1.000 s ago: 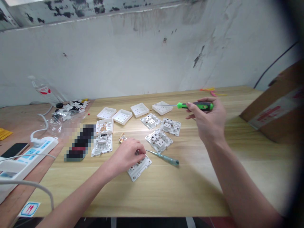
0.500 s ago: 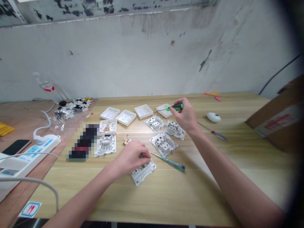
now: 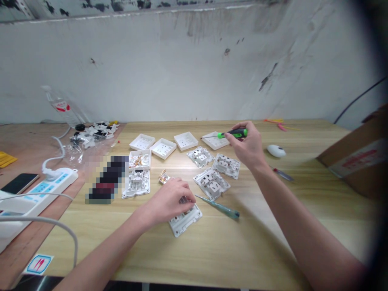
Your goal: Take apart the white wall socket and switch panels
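My left hand (image 3: 177, 198) is closed, its curled fingers gripping the upper part of a white socket plate (image 3: 185, 222) that lies on the table; the fingertips are partly hidden. In my right hand (image 3: 247, 145) is a green and black screwdriver (image 3: 233, 133), held above the table with its thin shaft pointing left. The shaft passes in front of a white cover box (image 3: 216, 141). Just behind my left hand lies a small part with brass pieces (image 3: 164, 177). A translucent teal screwdriver (image 3: 222, 208) rests right of the gripped plate.
Several white socket plates (image 3: 212, 183) and cover boxes (image 3: 185, 141) lie across the table. One box (image 3: 140, 160) holds brass pieces. A power strip (image 3: 45, 188), phone (image 3: 20, 183) and bottle (image 3: 64, 108) are left; a white mouse-shaped object (image 3: 276, 151) and carton (image 3: 357, 157) are right.
My right hand has drawn to the right with the green and black screwdriver. My left hand stays on the socket plate. The view has shifted slightly.
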A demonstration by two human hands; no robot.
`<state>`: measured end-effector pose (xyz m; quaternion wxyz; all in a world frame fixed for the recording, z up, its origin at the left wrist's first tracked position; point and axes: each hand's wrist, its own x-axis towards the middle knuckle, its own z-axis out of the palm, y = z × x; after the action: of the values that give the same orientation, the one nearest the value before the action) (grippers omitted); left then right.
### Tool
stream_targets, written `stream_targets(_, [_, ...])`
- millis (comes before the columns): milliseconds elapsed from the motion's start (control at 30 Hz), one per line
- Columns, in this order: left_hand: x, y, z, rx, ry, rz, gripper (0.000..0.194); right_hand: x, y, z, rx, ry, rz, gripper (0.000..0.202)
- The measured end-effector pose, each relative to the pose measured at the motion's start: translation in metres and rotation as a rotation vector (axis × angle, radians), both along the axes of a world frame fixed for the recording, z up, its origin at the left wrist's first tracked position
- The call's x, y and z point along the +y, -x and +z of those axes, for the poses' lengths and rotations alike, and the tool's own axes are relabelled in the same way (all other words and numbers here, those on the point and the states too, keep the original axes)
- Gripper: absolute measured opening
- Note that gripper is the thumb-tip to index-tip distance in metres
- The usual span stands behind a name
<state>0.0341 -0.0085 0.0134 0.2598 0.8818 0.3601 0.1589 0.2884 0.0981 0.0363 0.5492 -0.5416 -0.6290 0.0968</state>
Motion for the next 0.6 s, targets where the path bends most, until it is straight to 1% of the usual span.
stream_targets(133, [0.0, 0.001, 0.001, -0.006, 0.01, 0.024, 0.009, -0.007, 0.011, 0.013, 0.083, -0.013, 0.061, 0.027])
stream_targets(233, [-0.001, 0.002, 0.002, -0.002, 0.014, 0.012, 0.01, -0.011, 0.031, 0.022, 0.155, -0.019, 0.146, 0.027])
stream_targets(300, [-0.001, 0.003, 0.002, -0.006, 0.013, 0.003, 0.01, -0.012, 0.049, 0.025, 0.204, -0.023, 0.213, 0.028])
stream_targets(367, [0.0, 0.004, 0.0, -0.012, 0.004, 0.002, 0.01, -0.009, 0.067, 0.023, 0.235, -0.015, 0.278, 0.028])
stream_targets(467, [0.001, 0.006, -0.002, -0.012, -0.019, 0.012, 0.01, -0.002, 0.087, 0.012, 0.191, 0.048, 0.348, 0.026])
stream_targets(600, [0.002, 0.008, -0.003, -0.012, -0.031, 0.01, 0.011, 0.001, 0.093, -0.002, 0.117, 0.083, 0.328, 0.023])
